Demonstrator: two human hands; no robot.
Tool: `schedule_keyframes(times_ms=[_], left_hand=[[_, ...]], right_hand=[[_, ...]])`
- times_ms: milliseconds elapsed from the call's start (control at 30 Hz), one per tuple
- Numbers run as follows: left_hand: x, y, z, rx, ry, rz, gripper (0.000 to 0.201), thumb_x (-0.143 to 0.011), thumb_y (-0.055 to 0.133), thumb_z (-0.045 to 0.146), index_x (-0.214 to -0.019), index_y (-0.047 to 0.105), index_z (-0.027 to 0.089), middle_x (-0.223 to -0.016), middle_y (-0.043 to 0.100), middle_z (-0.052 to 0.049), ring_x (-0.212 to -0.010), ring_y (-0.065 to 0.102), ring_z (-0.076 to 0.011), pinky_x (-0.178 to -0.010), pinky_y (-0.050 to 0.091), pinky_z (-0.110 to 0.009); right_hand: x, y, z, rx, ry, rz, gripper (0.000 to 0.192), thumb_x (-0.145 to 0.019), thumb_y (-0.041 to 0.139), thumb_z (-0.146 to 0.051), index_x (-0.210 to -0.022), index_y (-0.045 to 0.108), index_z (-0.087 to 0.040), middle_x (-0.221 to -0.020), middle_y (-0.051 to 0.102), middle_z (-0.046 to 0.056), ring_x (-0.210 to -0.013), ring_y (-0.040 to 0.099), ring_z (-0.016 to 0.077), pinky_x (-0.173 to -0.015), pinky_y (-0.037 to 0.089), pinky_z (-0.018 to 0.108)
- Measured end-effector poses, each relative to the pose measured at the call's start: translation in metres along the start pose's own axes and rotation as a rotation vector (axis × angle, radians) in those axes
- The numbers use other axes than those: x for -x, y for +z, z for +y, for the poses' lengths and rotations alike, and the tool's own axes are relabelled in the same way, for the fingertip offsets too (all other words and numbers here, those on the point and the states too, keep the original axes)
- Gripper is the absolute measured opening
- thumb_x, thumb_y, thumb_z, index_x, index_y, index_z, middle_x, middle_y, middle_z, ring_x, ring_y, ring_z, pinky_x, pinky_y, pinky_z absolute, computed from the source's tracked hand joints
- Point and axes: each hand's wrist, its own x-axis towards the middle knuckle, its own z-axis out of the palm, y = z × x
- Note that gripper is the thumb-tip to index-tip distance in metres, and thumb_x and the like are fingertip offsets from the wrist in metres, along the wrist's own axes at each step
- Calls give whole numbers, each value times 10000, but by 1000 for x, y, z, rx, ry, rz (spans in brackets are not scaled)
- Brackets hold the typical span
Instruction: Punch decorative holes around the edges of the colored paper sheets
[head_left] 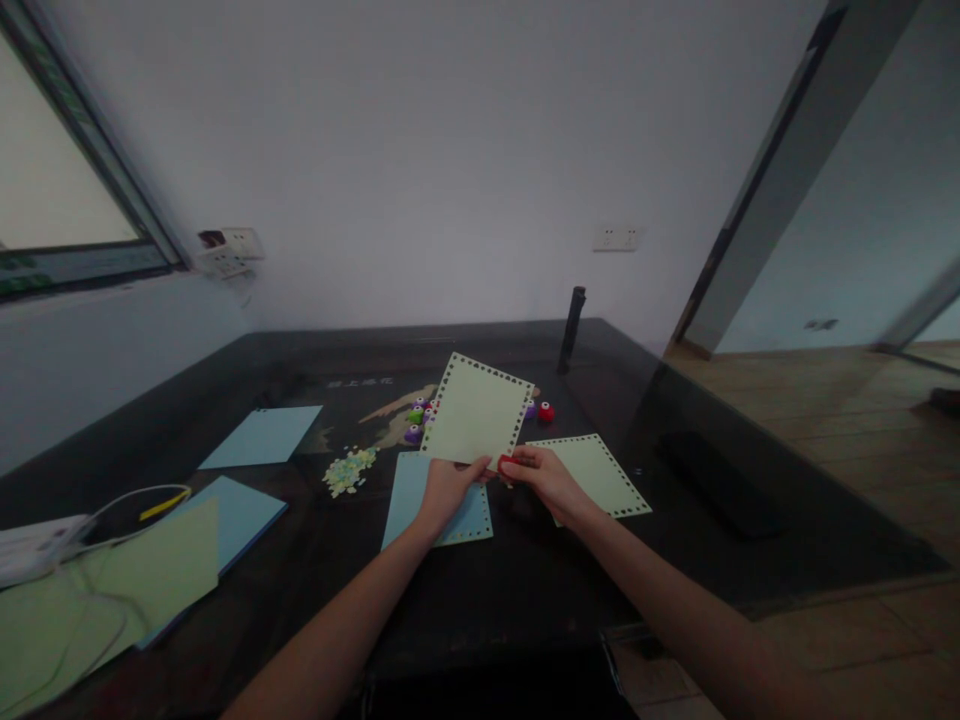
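Perforated pale-green sheet [480, 408] and red punch [506, 464], hand-held above dark table [517, 600]
Left hand [448, 490]: fingers clamped on the sheet's lower edge; right hand [551, 480]: fingers clamped on the punch, positioned at the sheet's lower-right corner

Straight ahead, the raised green punched sheet [478, 408] and the eyed balls [546, 411] poking out beside it block my reach. Leftward, a heap of paper bits [348, 472] obstructs my left hand [448, 486]; bare black tabletop [480, 595] lies open between my forearms [364, 612].
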Motion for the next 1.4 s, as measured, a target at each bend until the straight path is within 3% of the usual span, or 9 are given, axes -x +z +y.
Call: schedule_keyframes(times_ms=[233,633,833,1133,1267,1400], left_hand=[[-2,1,-4,-9,17,6,117,-711,672,226,-748,663,115,-705,731,-84,-621,695,-217,-630,574,-310],[-4,2,-12,-15,16,-5,218,-712,677,230,-882,656,95,-746,733,-106,-649,701,-233,-651,579,-332],[-3,2,-11,-83,51,-7,181,-718,661,251,-827,661,107,-735,732,-103,-659,700,-238,-680,571,-343],[2,3,3,-240,124,47,150,-711,655,239,-822,689,144,-816,739,-77,-883,682,-245,-889,497,-373],[2,2,2,-248,117,31,178,-736,624,251,-859,698,146,-858,739,-75,-861,685,-230,-876,499,-357],[2,0,-2,-313,108,10,180,-761,597,300,-766,713,162,-824,741,-61,-876,681,-227,-904,478,-344]], right_hand=[[1,4,-5,11,11,50,298,-548,796,-341,-736,670,-147,-709,674,19,-668,585,149,-669,404,277],[2,2,-5,18,-23,51,288,-568,782,-344,-748,668,-152,-714,666,17,-676,581,154,-683,405,284],[3,2,-6,81,-52,53,303,-578,771,-371,-758,666,-150,-719,659,23,-687,580,162,-688,408,295],[2,1,-8,102,-67,58,302,-568,769,-378,-745,663,-158,-741,666,31,-713,589,173,-733,423,317],[1,-2,-7,123,-77,62,295,-555,773,-379,-724,660,-164,-723,661,25,-705,583,171,-730,419,318],[3,-1,-10,112,-68,61,300,-560,775,-374,-748,663,-169,-741,666,25,-718,588,170,-756,416,324]])
